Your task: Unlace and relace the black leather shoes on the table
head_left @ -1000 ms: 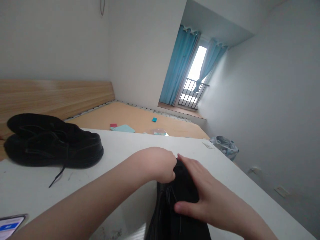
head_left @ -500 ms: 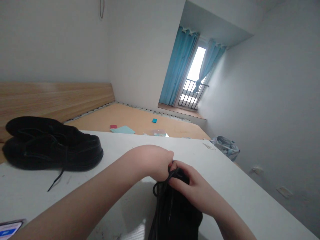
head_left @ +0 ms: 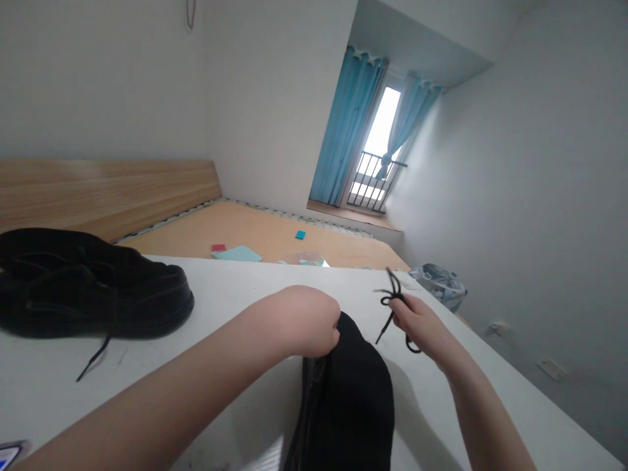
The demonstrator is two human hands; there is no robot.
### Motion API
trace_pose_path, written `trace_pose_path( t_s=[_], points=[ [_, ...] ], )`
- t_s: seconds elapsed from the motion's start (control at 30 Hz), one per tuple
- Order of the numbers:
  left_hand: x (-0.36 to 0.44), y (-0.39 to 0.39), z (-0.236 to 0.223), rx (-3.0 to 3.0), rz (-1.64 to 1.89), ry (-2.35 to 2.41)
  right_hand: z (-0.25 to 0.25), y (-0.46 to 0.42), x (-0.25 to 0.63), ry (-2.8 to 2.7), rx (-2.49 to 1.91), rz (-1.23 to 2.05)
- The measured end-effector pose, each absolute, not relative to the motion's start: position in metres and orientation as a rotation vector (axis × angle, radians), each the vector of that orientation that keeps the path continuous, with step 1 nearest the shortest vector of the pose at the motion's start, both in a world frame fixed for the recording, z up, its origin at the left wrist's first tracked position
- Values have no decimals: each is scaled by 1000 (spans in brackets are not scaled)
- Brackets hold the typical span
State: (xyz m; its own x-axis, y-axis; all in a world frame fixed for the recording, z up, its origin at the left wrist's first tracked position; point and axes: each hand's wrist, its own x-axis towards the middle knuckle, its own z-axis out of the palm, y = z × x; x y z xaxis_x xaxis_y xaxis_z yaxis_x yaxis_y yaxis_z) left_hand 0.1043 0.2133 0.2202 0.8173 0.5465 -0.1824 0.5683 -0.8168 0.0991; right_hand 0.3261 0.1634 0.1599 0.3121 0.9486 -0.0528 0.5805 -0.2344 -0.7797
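Observation:
A black shoe (head_left: 360, 399) stands in front of me, its lower part cut off by the bottom of the view. My left hand (head_left: 311, 324) is closed on the upper edge of this shoe, the fingertips mostly hidden behind the wrist. To the right and apart from the shoe, my right hand (head_left: 417, 322) pinches a bunched black shoelace (head_left: 392, 291); its loops and loose ends stick out past the fingers. A second black shoe (head_left: 93, 288) lies at the left, with one lace end trailing on the white tabletop (head_left: 235, 294).
Beyond the table is a tan surface (head_left: 265, 226) with a light blue sheet (head_left: 239, 254), a small red piece (head_left: 218, 248) and a blue square (head_left: 300, 235). A patterned bag or bin (head_left: 439, 284) stands past the right edge. A phone corner (head_left: 12, 453) shows at lower left.
My right hand has moved right, away from the shoe, with the bunched shoelace in it. My left hand stays at the shoe. The view has shifted slightly.

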Motion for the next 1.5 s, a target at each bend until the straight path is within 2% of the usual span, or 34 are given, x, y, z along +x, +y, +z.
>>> trace_pose_path(
  t_s=[0.17, 0.33, 0.53, 0.73, 0.87, 1.07, 1.5],
  points=[
    [104, 214, 217, 2876, -184, 929, 147, 159, 338, -1625, -2124, 945],
    [97, 212, 222, 2864, -241, 939, 160, 157, 327, -1708, -2059, 769],
    [95, 208, 229, 2847, -361, 927, 157, 160, 309, -1569, -1723, 1193],
    [92, 211, 224, 2822, -203, 794, 150, 168, 308, -1359, -1569, 1050],
    [94, 208, 219, 2794, -217, 614, 138, 177, 309, -1286, -1568, 943],
    [104, 202, 215, 2852, -245, 557, 120, 188, 295, -1491, -1622, 725],
    [116, 214, 207, 2925, -26, 540, 144, 167, 308, -1843, -1673, 952]
  ],
)
